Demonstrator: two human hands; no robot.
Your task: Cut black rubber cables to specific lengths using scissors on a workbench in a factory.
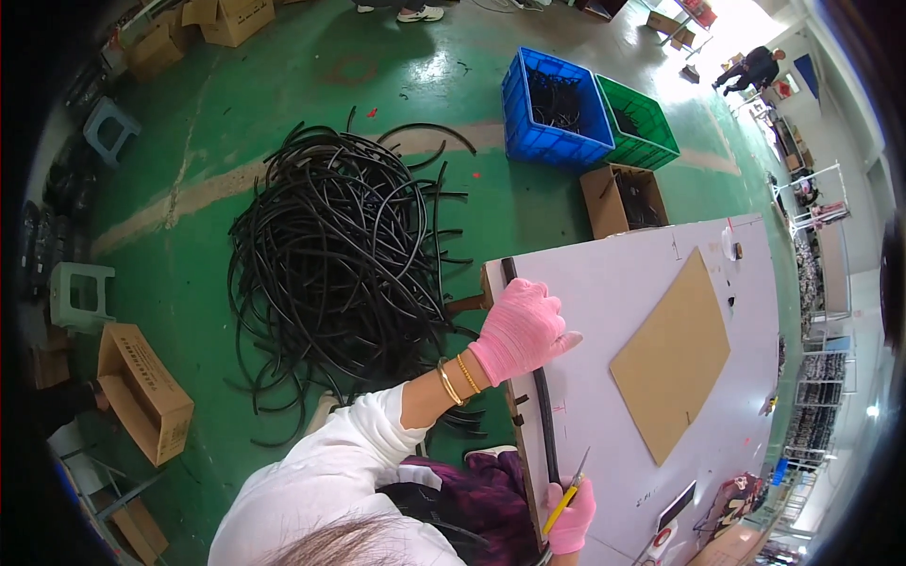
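Observation:
My left hand (519, 330), in a pink knit glove, is closed over a long black rubber strip (545, 406) lying along the table's left edge. Its thumb points to the right. At the strip's near end, my right hand (572, 521), also gloved in pink, grips a yellow utility knife (563, 505) with the blade pointing up and away. The right hand's fingers are partly hidden. Both are at the white tabletop (604, 283). A big tangled heap of black strips (340, 245) lies on the green floor to the left of the table.
A tan board (675, 358) lies on the tabletop, with a dark-screened device (677, 505) nearer me. Beyond the table stand a blue crate (557, 141), a green crate (651, 146) and a cardboard box (604, 203). An open carton (142, 391) and stools sit left; a person (750, 71) is far right.

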